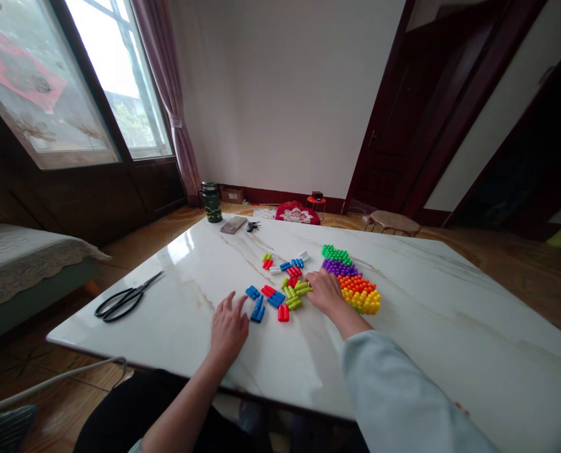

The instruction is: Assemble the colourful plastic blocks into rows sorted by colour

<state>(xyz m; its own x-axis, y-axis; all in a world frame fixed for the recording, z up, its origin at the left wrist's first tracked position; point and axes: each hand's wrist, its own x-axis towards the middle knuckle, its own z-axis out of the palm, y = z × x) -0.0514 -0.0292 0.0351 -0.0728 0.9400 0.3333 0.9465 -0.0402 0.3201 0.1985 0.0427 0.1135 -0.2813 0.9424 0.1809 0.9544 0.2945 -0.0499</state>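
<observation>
My left hand [230,324] hovers low over the white marbled table, fingers apart and holding nothing, just left of some blue plastic pieces [258,309]. My right hand [327,292] reaches into the right side of the loose pieces. Its fingers close on a yellow-green plastic piece [303,286], partly hidden by the fingertips. Around it lie red pieces [283,313], a white piece [275,270] and more blue ones, shaped like short tubes joined side by side. Beyond my right wrist stand rows of round-topped pieces in green [337,255], purple [341,268], orange [357,284] and yellow [368,302].
Black-handled scissors [128,296] lie at the table's left. Toward the far edge are a camouflage-patterned flask [211,202], a phone [233,224] and a bunch of keys [253,226]. Past the table [167,340] stands a round stool [392,220].
</observation>
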